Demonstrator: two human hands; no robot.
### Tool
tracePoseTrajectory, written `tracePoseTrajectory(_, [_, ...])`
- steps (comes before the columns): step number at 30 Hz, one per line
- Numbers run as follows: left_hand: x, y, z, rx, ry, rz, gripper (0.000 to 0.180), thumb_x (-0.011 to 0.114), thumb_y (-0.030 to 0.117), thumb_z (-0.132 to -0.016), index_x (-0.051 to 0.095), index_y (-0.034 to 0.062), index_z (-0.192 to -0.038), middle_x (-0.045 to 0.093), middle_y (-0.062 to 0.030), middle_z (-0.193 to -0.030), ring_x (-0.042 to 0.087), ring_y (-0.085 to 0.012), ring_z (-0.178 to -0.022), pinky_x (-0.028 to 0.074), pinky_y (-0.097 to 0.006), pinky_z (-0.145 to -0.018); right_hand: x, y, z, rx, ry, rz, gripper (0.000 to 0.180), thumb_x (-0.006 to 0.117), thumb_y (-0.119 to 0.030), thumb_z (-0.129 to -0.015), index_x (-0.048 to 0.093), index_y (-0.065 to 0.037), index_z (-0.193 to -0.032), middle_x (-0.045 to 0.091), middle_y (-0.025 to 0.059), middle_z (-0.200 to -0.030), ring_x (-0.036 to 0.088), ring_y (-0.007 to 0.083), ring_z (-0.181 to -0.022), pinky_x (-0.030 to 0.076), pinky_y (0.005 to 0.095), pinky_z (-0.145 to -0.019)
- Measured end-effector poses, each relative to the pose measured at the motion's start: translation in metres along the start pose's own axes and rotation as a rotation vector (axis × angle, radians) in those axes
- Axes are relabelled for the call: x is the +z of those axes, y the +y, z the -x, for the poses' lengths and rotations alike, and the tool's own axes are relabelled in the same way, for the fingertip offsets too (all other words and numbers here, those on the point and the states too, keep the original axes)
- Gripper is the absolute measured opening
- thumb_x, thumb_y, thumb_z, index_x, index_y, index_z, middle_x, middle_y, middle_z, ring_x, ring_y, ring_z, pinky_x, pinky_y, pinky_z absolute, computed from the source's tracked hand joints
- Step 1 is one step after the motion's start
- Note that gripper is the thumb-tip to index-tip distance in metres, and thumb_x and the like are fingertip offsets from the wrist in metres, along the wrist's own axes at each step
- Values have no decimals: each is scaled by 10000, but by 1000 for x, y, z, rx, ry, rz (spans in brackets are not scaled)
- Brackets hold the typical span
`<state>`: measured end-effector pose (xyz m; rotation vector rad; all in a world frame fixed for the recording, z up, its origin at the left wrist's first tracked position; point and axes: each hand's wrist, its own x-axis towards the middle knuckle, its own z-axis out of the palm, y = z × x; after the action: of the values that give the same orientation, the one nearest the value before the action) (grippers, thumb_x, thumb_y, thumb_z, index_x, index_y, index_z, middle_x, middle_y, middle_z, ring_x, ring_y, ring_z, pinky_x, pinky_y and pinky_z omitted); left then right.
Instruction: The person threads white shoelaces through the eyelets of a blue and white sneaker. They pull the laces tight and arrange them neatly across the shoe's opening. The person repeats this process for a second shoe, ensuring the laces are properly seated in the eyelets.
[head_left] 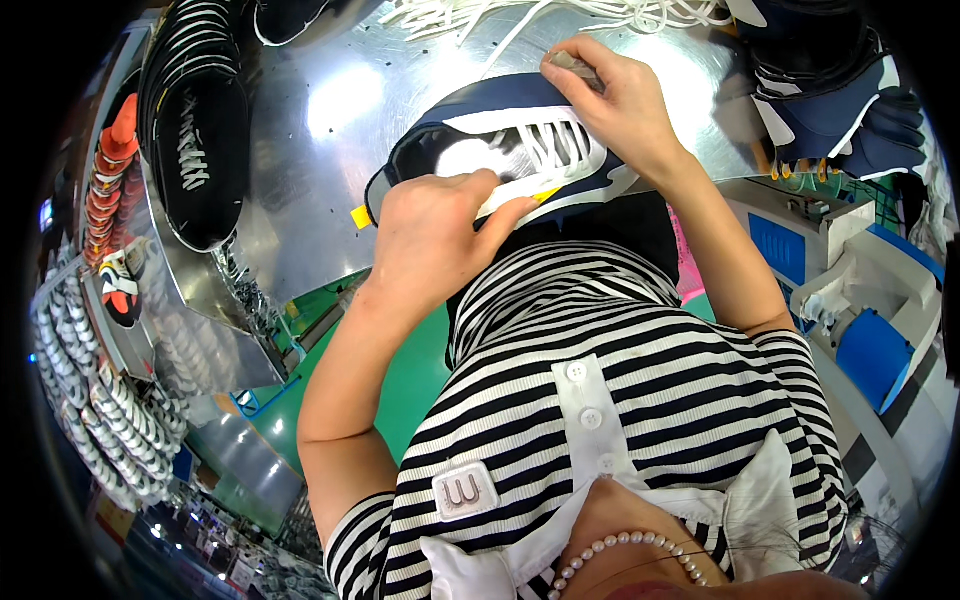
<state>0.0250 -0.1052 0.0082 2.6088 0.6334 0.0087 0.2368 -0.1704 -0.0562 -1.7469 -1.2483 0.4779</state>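
A navy and white shoe upper (487, 97) lies on its side at the near edge of the metal table, its opening to the left and its toe to the right. White laces (553, 147) run in rows across its front, and yellow tabs (361, 217) show at the heel and near side. My left hand (430, 225) grips the near side of the opening, fingers bent over the edge and thumb along the outside. Beside the toe, my right hand (622, 105) has its fingertips pinched together; a small beige piece (574, 66) shows at them, too unclear to name.
Loose white laces (560, 14) are heaped along the far side of the metal table (300, 190). Black shoe uppers (200, 150) stand stacked at the left. More navy uppers (815, 110) pile up at the right, above a white and blue machine (840, 260). Orange and grey shoe parts hang farther left.
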Motion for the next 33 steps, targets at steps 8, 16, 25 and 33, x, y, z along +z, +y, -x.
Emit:
tracePoseTrajectory(8, [39, -19, 75, 83, 805, -43, 406, 725, -10, -830, 550, 36, -1193, 628, -156, -1130, 621, -291, -1003, 481, -376, -865, -3, 0, -1, 132, 49, -211, 260, 649, -277, -907, 683, -40, -1009, 698, 129, -823, 667, 234, -712, 493, 319, -655])
tracePoseTrajectory(16, [73, 4, 110, -169, 890, 249, 507, 749, -48, -776, 510, 29, -1216, 512, -137, -1210, 546, -247, -1039, 424, -352, -909, 23, -10, -6, 57, 5, -99, 270, 660, -289, -902, 694, -39, -996, 685, 128, -728, 654, 245, -632, 488, 337, -610])
tracePoseTrajectory(25, [17, 5, 27, -4, 437, 243, 373, 731, 38, -822, 575, 13, -1159, 696, -84, -1018, 620, -284, -960, 448, -370, -880, 21, -14, -4, 83, -40, -126, 208, 675, -189, -918, 675, -6, -1016, 671, 47, -794, 572, 77, -726, 471, 243, -664])
tracePoseTrajectory(33, [24, -7, 26, 85, 284, 211, 340, 725, 70, -840, 547, -7, -1118, 622, -162, -945, 576, -354, -865, 460, -418, -775, 24, -8, -4, 67, 5, -98, 220, 678, -205, -913, 672, -7, -1008, 689, 84, -770, 603, 125, -663, 481, 267, -631])
